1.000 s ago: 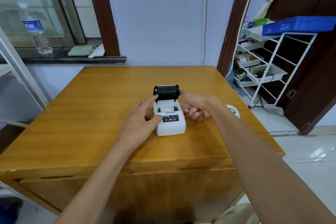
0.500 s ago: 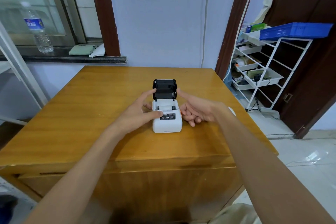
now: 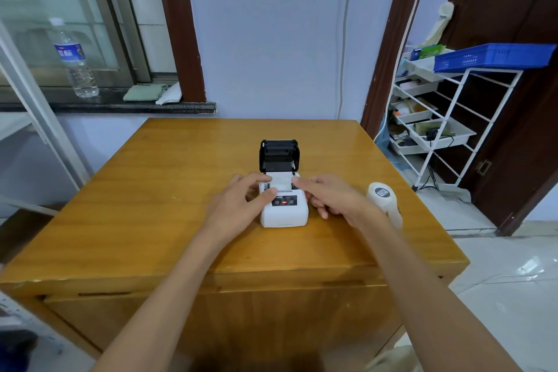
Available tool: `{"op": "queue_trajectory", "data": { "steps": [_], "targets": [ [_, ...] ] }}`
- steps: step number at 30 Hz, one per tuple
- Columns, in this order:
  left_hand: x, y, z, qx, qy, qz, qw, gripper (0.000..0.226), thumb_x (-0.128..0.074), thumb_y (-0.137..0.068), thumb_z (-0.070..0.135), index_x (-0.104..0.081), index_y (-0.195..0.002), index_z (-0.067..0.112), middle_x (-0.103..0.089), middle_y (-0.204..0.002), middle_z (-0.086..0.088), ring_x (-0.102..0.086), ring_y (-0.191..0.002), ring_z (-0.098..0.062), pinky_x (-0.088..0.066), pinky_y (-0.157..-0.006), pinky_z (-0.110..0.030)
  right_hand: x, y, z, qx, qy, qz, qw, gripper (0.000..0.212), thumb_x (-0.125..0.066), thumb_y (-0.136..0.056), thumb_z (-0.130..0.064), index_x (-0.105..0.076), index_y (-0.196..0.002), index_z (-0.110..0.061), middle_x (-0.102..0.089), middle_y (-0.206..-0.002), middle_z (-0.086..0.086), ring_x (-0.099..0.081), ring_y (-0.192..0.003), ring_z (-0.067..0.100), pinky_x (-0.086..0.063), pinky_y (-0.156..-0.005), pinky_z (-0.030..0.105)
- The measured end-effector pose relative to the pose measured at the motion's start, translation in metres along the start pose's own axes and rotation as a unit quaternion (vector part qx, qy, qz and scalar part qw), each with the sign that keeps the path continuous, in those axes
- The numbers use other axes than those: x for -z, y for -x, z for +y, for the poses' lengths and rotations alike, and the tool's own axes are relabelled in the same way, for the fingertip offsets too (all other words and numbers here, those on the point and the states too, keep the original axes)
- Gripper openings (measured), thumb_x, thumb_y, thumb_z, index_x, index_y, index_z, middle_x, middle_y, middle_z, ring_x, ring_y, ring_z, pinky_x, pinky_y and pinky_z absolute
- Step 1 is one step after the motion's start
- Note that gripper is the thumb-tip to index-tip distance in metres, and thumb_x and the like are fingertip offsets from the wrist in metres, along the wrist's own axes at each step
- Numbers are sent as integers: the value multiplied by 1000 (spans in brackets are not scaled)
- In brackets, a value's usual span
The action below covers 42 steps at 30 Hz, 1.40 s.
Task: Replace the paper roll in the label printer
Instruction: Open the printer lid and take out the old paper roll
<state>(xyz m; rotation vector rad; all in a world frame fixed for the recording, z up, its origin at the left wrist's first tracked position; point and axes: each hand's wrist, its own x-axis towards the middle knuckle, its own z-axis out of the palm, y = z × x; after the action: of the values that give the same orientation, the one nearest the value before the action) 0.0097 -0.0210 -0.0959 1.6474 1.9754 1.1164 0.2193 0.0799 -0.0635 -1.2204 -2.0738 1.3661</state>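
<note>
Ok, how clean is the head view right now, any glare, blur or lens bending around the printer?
Head view: the label printer at centre is sharp, its lid open; soft even light throws faint shadows under the left hand and right hand; wide-angle bending bows the door frame and table edges; glare on the floor tiles at right; the forearms blur slightly near the bottom edge.

No legible text (labels blurred)

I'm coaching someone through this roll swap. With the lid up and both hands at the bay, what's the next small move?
Probably lift the old roll out: the lid stands open, and both hands' fingers sit at its ends.
</note>
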Motion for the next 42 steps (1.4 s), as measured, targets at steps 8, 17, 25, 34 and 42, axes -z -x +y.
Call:
{"op": "queue_trajectory", "data": {
  "steps": [8,17,25,34,42],
  "targets": [
    [1,-1,0,-12,43,-13,999,27,-57,-90,66,-62,-114,56,-53,-116,18,-61,-102,-3,-57,-88,-38,3,-11,-3,141,13,47,989,17,-78,-93,-32,-73,-107,-24,-50,-50,-11,-36,-48,11,-29,-48,22],
    [1,0,0,-16,13,3,1000,24,-55,-91,66,-64,-109,52,-53,-112,18,-61,-96,-4,-57,-82,-41,-2,-36,-59,159,481,-12,862,23,-72,-91,-42,-78,-110,-29,-70,-106,-11,-61,-103,15,-52,-74,34],
    [0,0,0,-24,2,14,1000,29,-56,-92,64,-66,-113,47,-55,-114,13,-59,-93,-4,-55,-74,-32,-9,-36,-59,181,502,28,846,22,-73,-91,-39,-77,-107,-25,-60,-89,-12,-59,-93,17,-38,-60,29],
    [-1,0,2,-36,-34,32,998,31,-55,-92,63,-60,-114,42,-56,-117,13,-59,-91,-4,-47,-61,-27,-12,-26,-53,201,490,106,841,23,-70,-92,-42,-71,-111,-30,-54,-78,-14,-60,-88,18,-35,-59,31],
    [-3,0,3,-42,-74,42,995,38,-51,-91,66,-58,-119,41,-55,-115,13,-59,-88,-4,-52,-65,-32,-31,9,-18,258,317,293,864,18,-72,-93,-36,-67,-108,-26,-50,-66,-14,-58,-66,13,-43,-54,33]
  ]
}}
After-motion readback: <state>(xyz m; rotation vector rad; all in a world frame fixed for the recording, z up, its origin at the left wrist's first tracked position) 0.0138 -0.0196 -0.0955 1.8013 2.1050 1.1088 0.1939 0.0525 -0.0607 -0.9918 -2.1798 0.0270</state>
